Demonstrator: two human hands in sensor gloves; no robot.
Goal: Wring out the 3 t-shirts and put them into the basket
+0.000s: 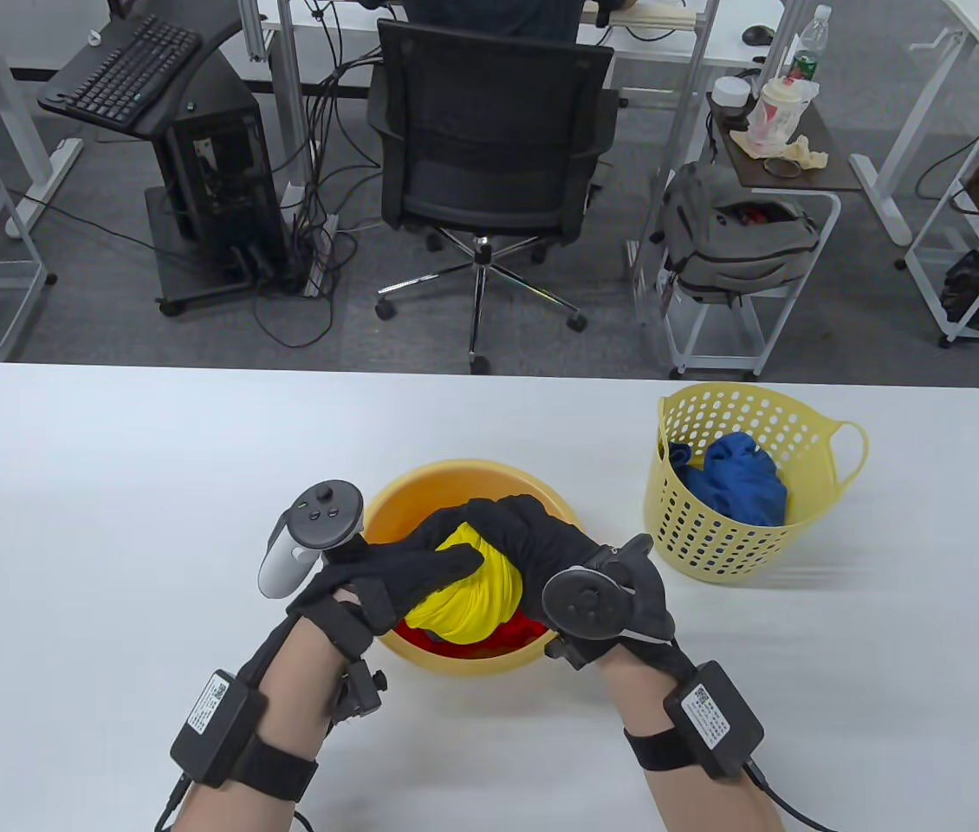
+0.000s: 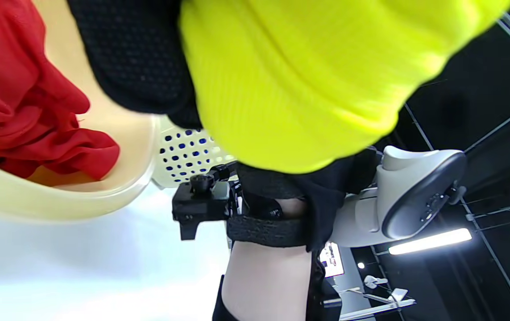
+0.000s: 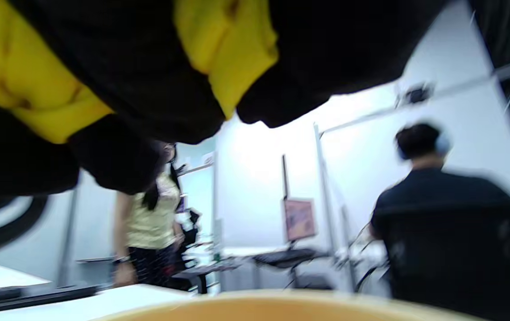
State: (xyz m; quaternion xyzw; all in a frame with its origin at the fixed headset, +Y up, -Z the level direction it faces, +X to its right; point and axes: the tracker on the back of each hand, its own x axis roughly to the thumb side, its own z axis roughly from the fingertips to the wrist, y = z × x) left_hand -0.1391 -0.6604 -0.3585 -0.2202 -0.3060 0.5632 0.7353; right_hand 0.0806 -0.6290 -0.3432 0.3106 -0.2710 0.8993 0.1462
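Observation:
Both gloved hands grip a bunched yellow t-shirt point(image 1: 468, 598) above the orange basin point(image 1: 420, 490) near the table's front middle. My left hand point(image 1: 407, 572) wraps its left side, my right hand point(image 1: 533, 537) curls over its top and right. The yellow t-shirt point(image 2: 308, 80) fills the top of the left wrist view, and the yellow t-shirt point(image 3: 228, 40) shows between my right fingers point(image 3: 130, 80). A red t-shirt point(image 1: 511, 637) lies in the basin beneath; the red t-shirt point(image 2: 22, 107) is crumpled against the basin wall point(image 2: 58, 200). A blue t-shirt point(image 1: 736, 481) lies inside the yellow perforated basket point(image 1: 715, 537) at the right.
The white table point(image 1: 108, 485) stretches bare to the left of the basin. Beyond its far edge stand an office chair point(image 1: 489, 156), a cart with a backpack point(image 1: 732, 234) and desks. Two people appear in the blurred right wrist view background.

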